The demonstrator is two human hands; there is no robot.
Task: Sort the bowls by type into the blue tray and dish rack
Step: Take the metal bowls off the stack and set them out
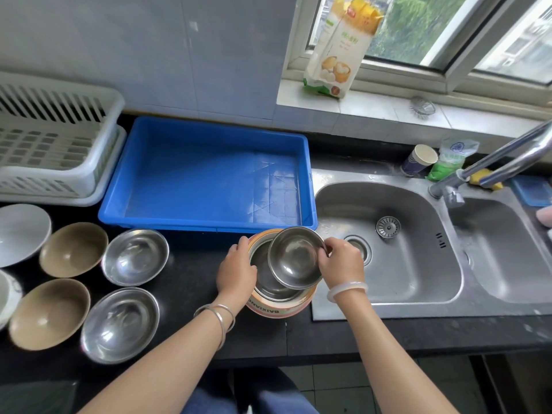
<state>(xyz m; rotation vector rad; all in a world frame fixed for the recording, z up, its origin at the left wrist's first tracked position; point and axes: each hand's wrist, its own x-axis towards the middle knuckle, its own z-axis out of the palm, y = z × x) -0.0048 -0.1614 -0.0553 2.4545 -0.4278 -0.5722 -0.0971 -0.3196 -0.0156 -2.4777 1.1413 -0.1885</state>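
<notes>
My right hand (340,262) pinches the rim of a small steel bowl (294,258), tilted above a paper noodle tub (280,307) that holds another steel bowl (267,279). My left hand (236,271) grips the tub's left rim. The blue tray (209,174) lies just behind, with nothing in it. The white dish rack (53,144) stands at the far left. Two steel bowls (136,256) (121,324), two tan bowls (73,249) (49,313) and a white bowl (21,233) sit on the black counter at the left.
A double steel sink (388,243) with a faucet (493,162) fills the right side. A paper cup (418,159) and a green bag (448,162) stand behind it. A flour bag (337,55) leans on the windowsill. Another white bowl's edge (7,294) shows at the far left.
</notes>
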